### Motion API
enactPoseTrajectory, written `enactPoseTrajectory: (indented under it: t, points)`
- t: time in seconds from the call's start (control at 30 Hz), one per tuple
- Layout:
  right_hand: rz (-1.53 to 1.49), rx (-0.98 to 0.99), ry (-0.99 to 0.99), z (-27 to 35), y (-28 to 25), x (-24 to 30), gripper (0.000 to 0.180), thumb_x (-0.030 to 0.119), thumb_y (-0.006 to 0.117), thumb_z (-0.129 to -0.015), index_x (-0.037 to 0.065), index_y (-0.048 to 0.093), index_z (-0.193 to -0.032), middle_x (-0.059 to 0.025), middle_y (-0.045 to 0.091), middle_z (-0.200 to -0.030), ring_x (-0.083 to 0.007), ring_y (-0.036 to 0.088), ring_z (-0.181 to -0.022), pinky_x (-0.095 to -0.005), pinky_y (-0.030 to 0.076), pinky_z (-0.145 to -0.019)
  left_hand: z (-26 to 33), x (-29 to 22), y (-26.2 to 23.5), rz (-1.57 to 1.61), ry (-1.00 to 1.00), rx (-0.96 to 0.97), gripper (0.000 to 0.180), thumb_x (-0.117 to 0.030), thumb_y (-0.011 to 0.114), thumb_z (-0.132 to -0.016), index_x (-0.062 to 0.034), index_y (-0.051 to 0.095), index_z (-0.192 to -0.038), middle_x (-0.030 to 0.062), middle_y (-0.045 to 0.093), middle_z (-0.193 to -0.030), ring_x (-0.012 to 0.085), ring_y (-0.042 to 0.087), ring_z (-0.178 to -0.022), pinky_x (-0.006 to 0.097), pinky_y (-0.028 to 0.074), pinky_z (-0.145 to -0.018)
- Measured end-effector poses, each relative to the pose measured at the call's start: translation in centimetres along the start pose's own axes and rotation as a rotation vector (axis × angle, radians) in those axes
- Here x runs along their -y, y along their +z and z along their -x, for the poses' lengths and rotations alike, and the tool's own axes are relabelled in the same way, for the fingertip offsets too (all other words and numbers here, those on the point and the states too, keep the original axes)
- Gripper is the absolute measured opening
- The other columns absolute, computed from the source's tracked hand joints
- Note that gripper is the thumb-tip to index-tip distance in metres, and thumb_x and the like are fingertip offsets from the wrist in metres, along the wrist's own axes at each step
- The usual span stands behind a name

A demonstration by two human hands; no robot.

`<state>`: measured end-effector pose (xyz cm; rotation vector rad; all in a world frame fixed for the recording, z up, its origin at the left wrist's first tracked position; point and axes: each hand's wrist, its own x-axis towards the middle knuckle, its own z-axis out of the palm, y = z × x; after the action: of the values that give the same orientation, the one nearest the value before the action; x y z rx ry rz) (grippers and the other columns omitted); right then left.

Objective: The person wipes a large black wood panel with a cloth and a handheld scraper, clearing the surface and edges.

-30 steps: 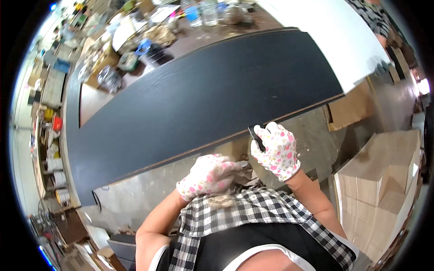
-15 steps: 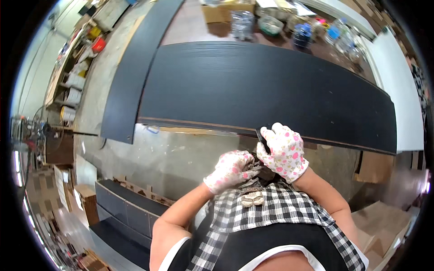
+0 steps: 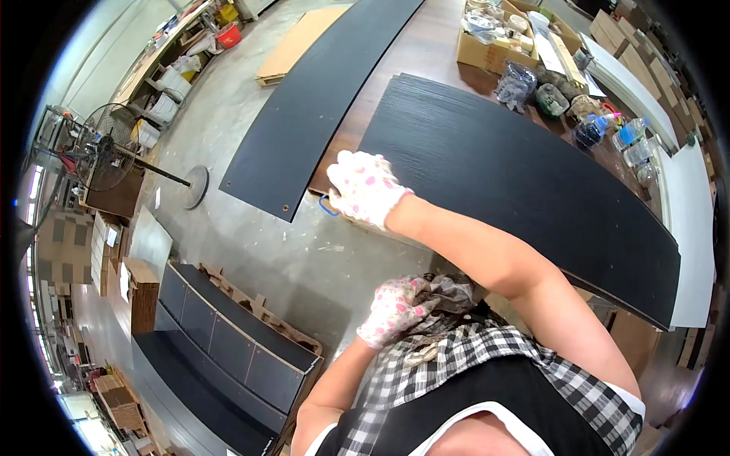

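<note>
Your right hand [image 3: 365, 188], in a white glove with pink dots, reaches out across your body and lies flat, fingers together, on the near left corner of the black panel [image 3: 517, 175]. You cannot tell whether the fingers curl under the edge. Just below that hand a small blue loop [image 3: 327, 207] hangs at the corner of the bench [image 3: 441, 38].

Your left hand [image 3: 395, 308], gloved the same way, sits close to your waist with the fingers bunched on a dark crumpled cloth [image 3: 452, 292] against your checked shirt [image 3: 487, 357].

The black panel is long with a rough grain, and it lies flat along the near edge of the bench, reaching from the left corner to the far right end, where its edge overhangs. The bench top is dark brown wood. Along its far edge stand a cardboard box [image 3: 494, 42] of odds and ends, a clear bag [image 3: 515, 80], and some plastic bottles [image 3: 631, 135] toward the right end. A white board [image 3: 696, 228] lies past the right end of the panel.

A second black board [image 3: 319, 99], long and narrow, runs off the left end of the bench, with a small hole near its near corner. Beneath it is a grey concrete floor [image 3: 251, 228]. On the floor to your left stands a fan [image 3: 103, 156] on a round base. Nearer to you is a low dark cabinet [image 3: 228, 342] lying on a pallet, with stacks of cardboard at the left wall.
</note>
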<state>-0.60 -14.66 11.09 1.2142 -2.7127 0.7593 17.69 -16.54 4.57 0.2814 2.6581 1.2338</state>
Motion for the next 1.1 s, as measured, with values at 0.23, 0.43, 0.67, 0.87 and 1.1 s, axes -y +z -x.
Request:
enactPoseTrajectory:
  t: [0.23, 0.43, 0.67, 0.87, 1.1]
  points:
    - [-0.391, -0.523, -0.043, 5.1, -6.4, -5.6, 0.021, 0.014, 0.072, -0.081, 0.007, 0.071, -0.101, -0.0108, 0.068, -0.087, -0.0234, 0.067, -0.077, -0.0343, 0.055, -0.070, -0.4, -0.2, -8.3, 0.366, 0.028, -0.625, 0.033, 0.006, 0.069, -0.082, -0.0033, 0.068, -0.113, 0.0057, 0.065, -0.103, 0.0178, 0.065, -0.087, 0.033, 0.055, -0.079]
    - [-0.560, -0.793, 0.260, 17.0, -14.0, -9.1, 0.025, 0.004, 0.068, -0.087, -0.002, 0.067, -0.111, -0.0085, 0.068, -0.100, -0.0115, 0.064, -0.087, -0.0237, 0.053, -0.078, -9.7, -2.7, -10.9, -0.222, 0.441, -0.746, 0.029, -0.002, 0.068, -0.087, -0.0050, 0.068, -0.116, 0.0132, 0.064, -0.118, 0.0315, 0.061, -0.108, 0.042, 0.048, -0.096]
    - [-0.666, -1.182, 0.671, 30.4, -17.0, -8.2, 0.040, -0.003, 0.061, -0.092, 0.001, 0.058, -0.131, -0.0059, 0.064, -0.116, -0.0090, 0.061, -0.101, -0.0246, 0.051, -0.090, -12.5, -9.4, 1.9, -0.418, 0.748, -0.171, 0.054, -0.028, 0.076, -0.080, -0.0103, 0.060, -0.129, 0.0142, 0.061, -0.129, 0.0361, 0.055, -0.122, 0.048, 0.043, -0.103]
    - [-0.748, -1.087, 0.767, 35.2, -18.2, -9.8, 0.050, 0.002, 0.065, -0.091, 0.005, 0.053, -0.140, -0.0026, 0.060, -0.109, -0.0085, 0.057, -0.098, -0.0234, 0.048, -0.090, -12.1, -14.7, 9.6, -0.446, 1.039, 0.104, 0.061, -0.032, 0.075, -0.074, -0.0129, 0.059, -0.129, 0.0112, 0.055, -0.135, 0.0339, 0.050, -0.128, 0.049, 0.041, -0.105]
    - [-0.481, -0.936, 0.713, 34.9, -18.1, -16.1, 0.049, 0.011, 0.062, -0.093, 0.003, 0.051, -0.140, -0.0040, 0.060, -0.117, -0.0118, 0.057, -0.105, -0.0269, 0.045, -0.096, -10.1, -14.4, 9.7, 0.060, 1.216, 0.399, 0.031, -0.021, 0.074, -0.077, -0.0126, 0.069, -0.106, 0.0049, 0.065, -0.116, 0.0265, 0.058, -0.117, 0.042, 0.048, -0.095]
